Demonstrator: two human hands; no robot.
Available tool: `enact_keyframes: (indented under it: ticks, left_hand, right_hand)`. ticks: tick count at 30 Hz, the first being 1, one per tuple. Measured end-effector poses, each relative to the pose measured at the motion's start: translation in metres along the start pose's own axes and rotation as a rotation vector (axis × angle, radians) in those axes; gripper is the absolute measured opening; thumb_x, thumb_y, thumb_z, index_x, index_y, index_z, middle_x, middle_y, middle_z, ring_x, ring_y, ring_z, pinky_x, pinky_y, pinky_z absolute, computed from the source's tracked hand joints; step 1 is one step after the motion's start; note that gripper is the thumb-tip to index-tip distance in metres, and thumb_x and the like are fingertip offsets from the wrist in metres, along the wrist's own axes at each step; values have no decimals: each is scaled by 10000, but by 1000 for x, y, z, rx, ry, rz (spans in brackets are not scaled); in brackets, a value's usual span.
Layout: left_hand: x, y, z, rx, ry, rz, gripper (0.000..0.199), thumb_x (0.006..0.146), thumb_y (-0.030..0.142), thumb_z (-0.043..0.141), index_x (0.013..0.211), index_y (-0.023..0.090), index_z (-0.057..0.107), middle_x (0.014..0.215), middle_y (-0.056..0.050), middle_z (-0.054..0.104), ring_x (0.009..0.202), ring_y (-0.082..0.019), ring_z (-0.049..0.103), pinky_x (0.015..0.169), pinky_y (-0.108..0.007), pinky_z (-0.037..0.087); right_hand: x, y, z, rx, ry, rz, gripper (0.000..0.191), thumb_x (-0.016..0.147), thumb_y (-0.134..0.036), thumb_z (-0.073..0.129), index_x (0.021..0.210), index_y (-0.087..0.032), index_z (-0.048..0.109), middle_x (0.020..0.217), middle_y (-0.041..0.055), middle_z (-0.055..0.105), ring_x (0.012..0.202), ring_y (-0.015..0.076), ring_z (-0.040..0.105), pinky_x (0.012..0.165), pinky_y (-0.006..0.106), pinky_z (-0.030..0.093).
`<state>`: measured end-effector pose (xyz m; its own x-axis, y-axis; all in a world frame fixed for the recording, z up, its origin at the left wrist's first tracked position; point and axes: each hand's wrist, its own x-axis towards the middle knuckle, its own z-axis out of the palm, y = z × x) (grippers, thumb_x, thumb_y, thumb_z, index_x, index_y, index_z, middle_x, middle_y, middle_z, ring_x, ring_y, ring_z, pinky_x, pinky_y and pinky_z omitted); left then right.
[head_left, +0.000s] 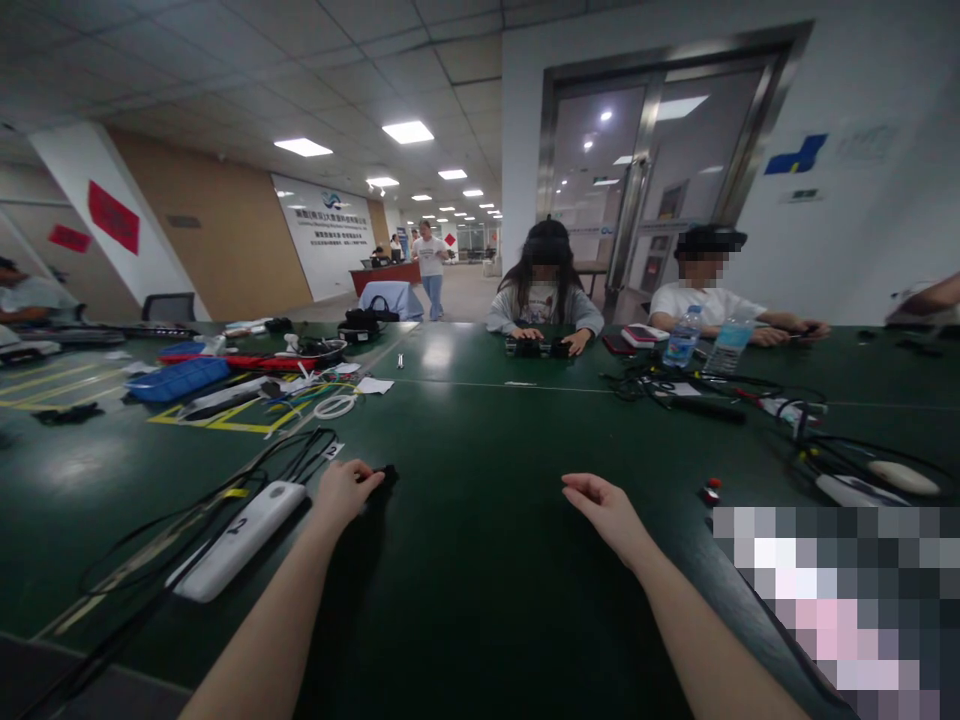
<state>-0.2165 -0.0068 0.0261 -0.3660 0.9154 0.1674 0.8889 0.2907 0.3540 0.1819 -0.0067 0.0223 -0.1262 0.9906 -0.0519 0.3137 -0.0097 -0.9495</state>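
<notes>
My left hand (346, 490) is over the green table, left of the middle, its fingers closed on a small black object (388, 476). The object is dark and partly covered by the fingertips, so its kind does not show. Across from it, my right hand (604, 505) holds nothing. Its fingers are loosely bent, with a narrow gap to the thumb, and it is open above the dark green tabletop (480, 520). Beside my left forearm lies a white power strip (244, 540) marked "2", with black cables (277, 455) running behind it.
A blue tray (178, 380), loose wires and a white cable coil (334, 407) lie at the far left. Two water bottles (682, 337) and tangled black cables stand or lie at the right. A small red-topped item (712, 490) is near a blurred-out screen. Across the table sit two people.
</notes>
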Motion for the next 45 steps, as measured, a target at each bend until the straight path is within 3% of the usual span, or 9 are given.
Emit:
enact_keyframes:
  ticks: [4, 7, 10, 15, 20, 24, 31, 38, 45]
  left_hand:
    - [3, -4, 7, -92, 91, 2, 405, 652, 476, 509, 921, 174, 539, 1007, -110, 565, 990, -264, 509, 802, -360, 394]
    - [3, 0, 9, -281, -18, 42, 380, 693, 397, 494, 991, 160, 487, 1005, -92, 590, 941, -203, 556, 801, -313, 418]
    - [0, 20, 12, -335, -116, 103, 268, 705, 335, 504, 915, 169, 524, 978, -78, 611, 931, -191, 567, 805, -300, 423]
    - [-19, 87, 32, -384, -244, 251, 189, 709, 270, 526, 873, 181, 558, 936, -54, 624, 897, -176, 571, 802, -305, 425]
    - [-60, 168, 56, -454, -386, 345, 200, 729, 276, 516, 901, 192, 572, 974, -48, 597, 907, -169, 541, 785, -305, 416]
    - [-84, 204, 63, -511, -481, 379, 215, 726, 280, 521, 926, 214, 565, 996, -34, 576, 903, -167, 527, 765, -300, 419]
    - [-86, 200, 67, -566, -481, 446, 238, 753, 310, 486, 966, 229, 557, 998, -25, 563, 906, -157, 516, 785, -285, 420]
    - [-72, 181, 61, -628, -469, 555, 295, 799, 229, 394, 1060, 209, 530, 1122, -42, 514, 1008, -141, 481, 894, -276, 373]
    - [-68, 171, 50, -537, -575, 559, 291, 732, 248, 499, 1010, 212, 577, 1057, -38, 559, 927, -150, 529, 833, -277, 411]
  right_hand:
    - [0, -1, 0, 7, -14, -13, 250, 725, -308, 535, 964, -249, 580, 961, 8, 610, 930, 190, 554, 835, 369, 421]
    - [0, -1, 0, 4, -8, -16, 247, 725, -304, 537, 962, -252, 582, 953, 9, 612, 920, 192, 557, 835, 377, 421]
    - [1, 1, 0, 7, -7, -25, 252, 726, -302, 536, 968, -248, 581, 950, 7, 614, 922, 194, 558, 836, 380, 421]
    - [0, 1, 0, 11, -10, -44, 256, 726, -306, 535, 968, -236, 582, 959, 12, 614, 929, 189, 558, 836, 371, 420]
    - [0, 1, 1, 0, 0, -87, 278, 735, -309, 521, 991, -215, 570, 966, 23, 613, 927, 182, 560, 833, 352, 422]
    - [-2, -4, 1, -67, -37, -106, 312, 740, -310, 513, 1035, -218, 556, 1017, 30, 603, 959, 188, 547, 837, 348, 417]
    - [-12, -15, -3, -237, -221, -157, 417, 657, -302, 605, 1070, -289, 547, 1134, 20, 542, 1021, 225, 497, 837, 373, 403]
    - [-12, -11, 3, -338, -166, -203, 392, 648, -222, 602, 1037, -259, 574, 1058, 29, 571, 1001, 211, 509, 881, 374, 372]
    - [-12, -11, 6, -377, -159, -209, 388, 658, -274, 608, 1043, -262, 569, 1054, 28, 575, 990, 210, 512, 866, 369, 382]
